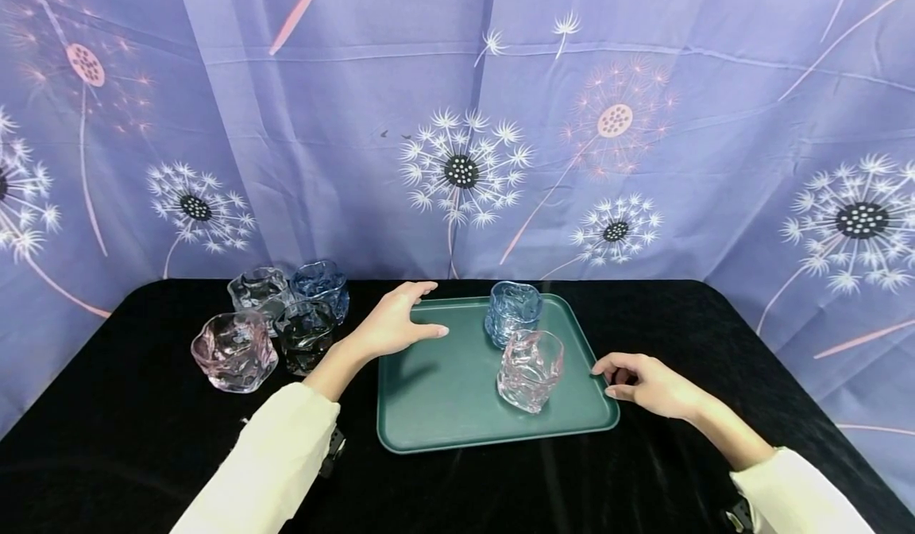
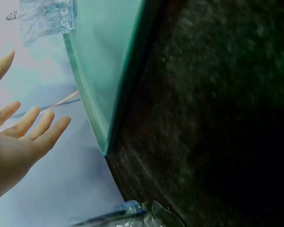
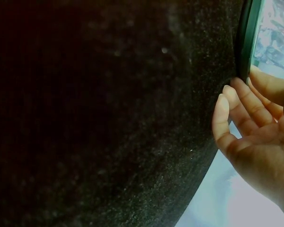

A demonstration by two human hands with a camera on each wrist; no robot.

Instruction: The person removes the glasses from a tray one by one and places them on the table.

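Note:
A green rectangular tray (image 1: 443,407) lies on the black-covered table. On its right half stand a blue glass cup (image 1: 513,311) at the back and a clear pinkish glass cup (image 1: 529,371) in front of it. My left hand (image 1: 391,323) hovers over the tray's back left corner, thumb and fingers spread, holding nothing. In the left wrist view its fingers (image 2: 52,132) are apart from the tray. At the tray's right rim, my right hand (image 1: 650,383) pinches the edge, with thumb and curled fingers (image 3: 246,104) at the rim in the right wrist view.
Left of the tray several glass cups stand close together: a pink one (image 1: 236,353), a dark grey one (image 1: 306,335), a clear one (image 1: 259,289) and a blue one (image 1: 322,286). A purple dandelion-print cloth (image 1: 343,160) hangs behind the table.

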